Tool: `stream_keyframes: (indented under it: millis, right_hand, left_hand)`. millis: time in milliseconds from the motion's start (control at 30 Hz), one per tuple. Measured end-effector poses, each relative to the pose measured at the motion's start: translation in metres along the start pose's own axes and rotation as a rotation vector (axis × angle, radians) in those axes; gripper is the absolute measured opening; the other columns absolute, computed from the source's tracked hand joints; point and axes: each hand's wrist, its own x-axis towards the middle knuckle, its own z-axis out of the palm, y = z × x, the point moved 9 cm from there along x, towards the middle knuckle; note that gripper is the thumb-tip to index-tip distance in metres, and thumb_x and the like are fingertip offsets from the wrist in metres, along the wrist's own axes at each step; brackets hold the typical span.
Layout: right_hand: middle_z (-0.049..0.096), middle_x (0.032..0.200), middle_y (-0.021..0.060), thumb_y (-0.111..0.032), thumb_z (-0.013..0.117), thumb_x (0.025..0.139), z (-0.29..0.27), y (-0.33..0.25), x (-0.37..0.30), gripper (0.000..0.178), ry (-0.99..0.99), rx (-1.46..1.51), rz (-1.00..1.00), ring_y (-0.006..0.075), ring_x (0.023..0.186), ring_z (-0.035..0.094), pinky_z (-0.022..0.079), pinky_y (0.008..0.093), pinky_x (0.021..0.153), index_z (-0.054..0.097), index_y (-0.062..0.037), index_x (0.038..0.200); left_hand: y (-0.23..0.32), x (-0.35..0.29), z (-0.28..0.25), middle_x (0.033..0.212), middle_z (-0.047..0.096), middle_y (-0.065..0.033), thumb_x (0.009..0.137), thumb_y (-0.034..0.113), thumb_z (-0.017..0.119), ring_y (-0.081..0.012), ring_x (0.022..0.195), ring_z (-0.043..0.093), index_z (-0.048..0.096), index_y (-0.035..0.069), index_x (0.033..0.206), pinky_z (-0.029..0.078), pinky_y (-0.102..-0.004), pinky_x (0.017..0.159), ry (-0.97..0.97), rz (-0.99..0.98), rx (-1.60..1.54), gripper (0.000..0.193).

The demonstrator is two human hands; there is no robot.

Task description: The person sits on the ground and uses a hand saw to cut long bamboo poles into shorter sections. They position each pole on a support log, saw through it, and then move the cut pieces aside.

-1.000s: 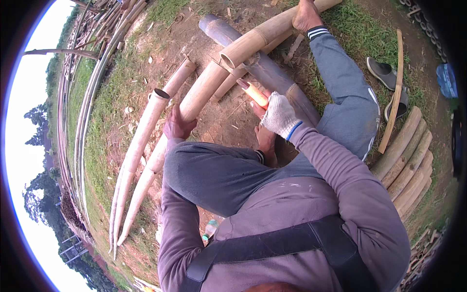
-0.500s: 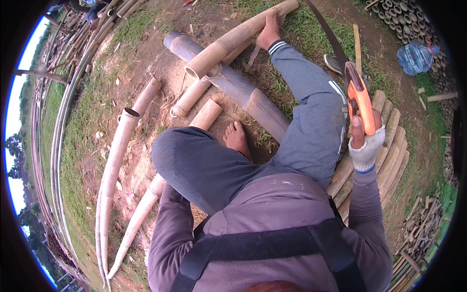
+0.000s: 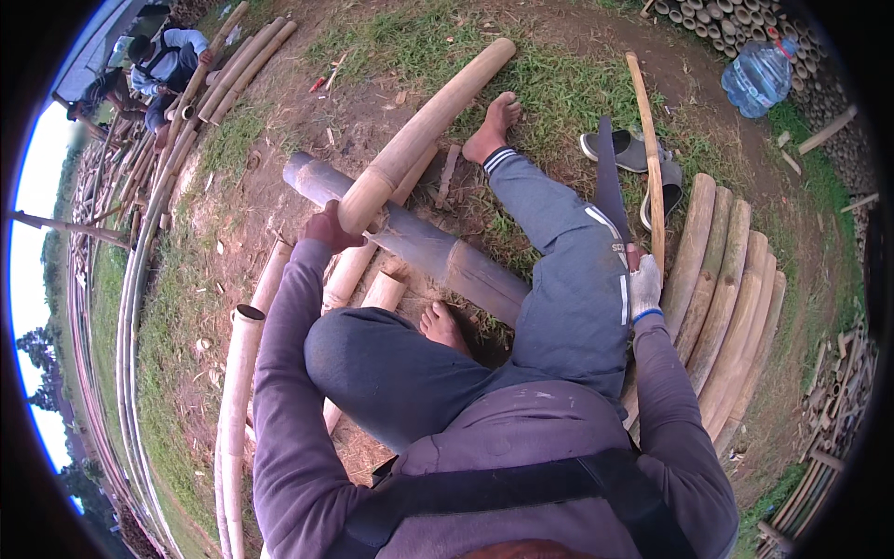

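Observation:
My bare left hand (image 3: 328,228) is closed round the near end of a bamboo pole (image 3: 400,154), which lies slanted across a thick grey bamboo log (image 3: 419,238). The pole's far end points up and to the right, beyond my outstretched foot. By my right thigh, my gloved right hand (image 3: 644,287) appears closed on a handsaw, its dark blade (image 3: 609,172) pointing away from me. The saw's handle is hidden by my hand and leg. Just right of the blade a thin wooden stick (image 3: 644,140) reaches down to beside that hand.
Cut bamboo lengths (image 3: 708,289) lie side by side at my right. Dark shoes (image 3: 636,154) sit behind the stick. A large blue water bottle (image 3: 759,79) stands before stacked bamboo (image 3: 717,19). More bamboo tubes (image 3: 244,345) lie at left; people (image 3: 168,61) sit far left.
My left hand has reached forward and taken hold of the pole's near end. My right hand has lowered the raised saw beside my thigh. My foot has come off the pole onto the ground.

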Motion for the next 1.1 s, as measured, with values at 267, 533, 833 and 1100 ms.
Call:
stream_keyframes:
  millis: [267, 533, 833, 1100]
  right_hand:
    - [0.077, 0.114, 0.0184, -0.038, 0.076, 0.104, 0.075, -0.25, 0.012, 0.052, -0.241, 0.939, -0.098, 0.0295, 0.106, 0.075, 0.058, 0.0392, 0.092, 0.068, 0.0086, 0.125]
    - [0.069, 0.121, 0.0198, -0.049, 0.085, 0.092, 0.223, -0.322, 0.004, 0.072, -0.884, 1.935, 0.625, 0.0332, 0.097, 0.074, 0.063, 0.0495, 0.085, 0.056, -0.0047, 0.141]
    - [0.074, 0.109, 0.0187, -0.045, 0.086, 0.091, -0.027, -0.216, 0.01, 0.067, -0.7, 1.665, 0.289, 0.0286, 0.095, 0.076, 0.061, 0.0422, 0.091, 0.063, 0.003, 0.132]
    - [0.066, 0.135, 0.0382, -0.054, 0.094, 0.08, -0.3, 0.071, -0.124, 0.112, 0.128, -0.027, 0.329, 0.0447, 0.13, 0.066, 0.05, 0.044, 0.11, 0.046, 0.018, 0.151]
  left_hand:
    - [0.164, -0.081, -0.036, 0.105, 0.079, -0.0146, 0.087, 0.066, 0.078, -0.0256, 0.091, 0.079, 0.061, 0.001, 0.136, 0.066, -0.0408, 0.088, -0.576, 0.021, -1.076, 0.083]
    - [0.231, -0.187, -0.007, 0.117, 0.075, -0.0226, 0.091, 0.071, 0.073, -0.036, 0.102, 0.08, 0.055, -0.002, 0.143, 0.065, -0.0594, 0.096, -0.726, -0.038, -1.468, 0.091]
    - [0.338, -0.239, -0.018, 0.133, 0.069, -0.0243, 0.091, 0.061, 0.083, -0.0365, 0.118, 0.073, 0.036, 0.0, 0.163, 0.055, -0.0486, 0.108, -0.644, 0.668, -0.947, 0.105]
    - [0.319, -0.21, -0.076, 0.11, 0.077, -0.0231, 0.082, 0.025, 0.092, -0.0382, 0.104, 0.077, 0.051, 0.004, 0.152, 0.061, -0.0471, 0.09, -0.06, 0.995, -0.118, 0.084]
